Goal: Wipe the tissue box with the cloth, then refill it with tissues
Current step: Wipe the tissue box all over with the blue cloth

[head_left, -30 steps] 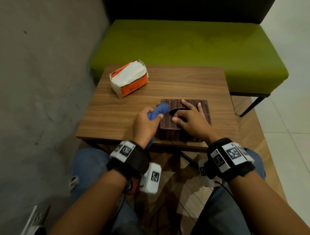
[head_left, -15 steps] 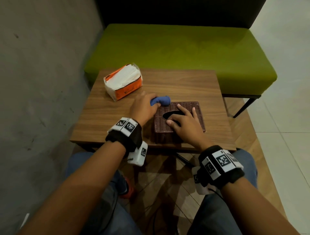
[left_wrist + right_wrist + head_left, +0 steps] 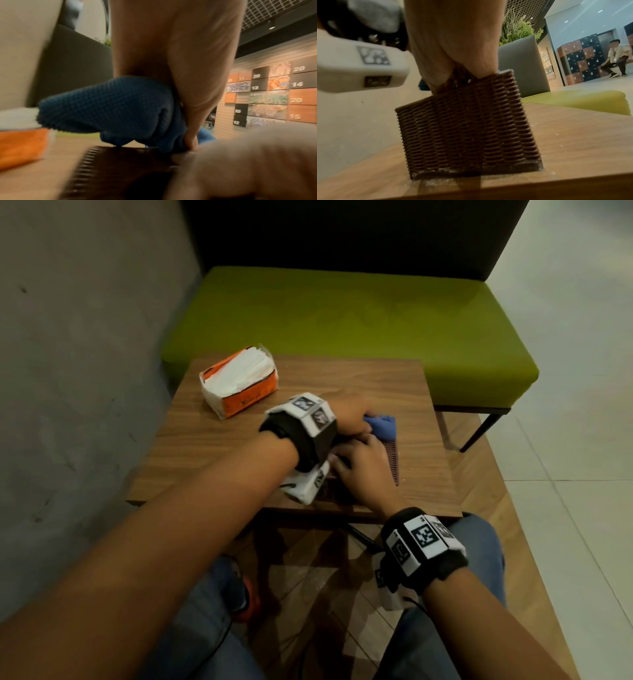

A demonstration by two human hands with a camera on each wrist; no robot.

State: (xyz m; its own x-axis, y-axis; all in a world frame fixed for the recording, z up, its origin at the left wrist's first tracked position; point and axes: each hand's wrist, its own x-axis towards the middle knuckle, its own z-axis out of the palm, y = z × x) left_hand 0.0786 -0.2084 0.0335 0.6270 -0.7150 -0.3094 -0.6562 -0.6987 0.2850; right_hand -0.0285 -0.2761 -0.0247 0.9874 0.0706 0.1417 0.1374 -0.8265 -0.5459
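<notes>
On the wooden table (image 3: 359, 385), the left hand (image 3: 349, 419) grips the blue cloth (image 3: 382, 426) at the far edge of the woven tissue box (image 3: 467, 125). The right hand (image 3: 363, 470) presses flat on top, holding nothing. Wiping looks underway; next, rub the sides.

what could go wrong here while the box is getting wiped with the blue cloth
1. The left hand reaches across the right hand to wipe the far edge of the tissue box with the cloth; crossed like this, the hands may bump and the wipe may miss parts.
2. The box is steadied only from above, so a hard push could slide it on the table.
3. The open tissue pack lies near the left forearm and could get knocked.
</notes>
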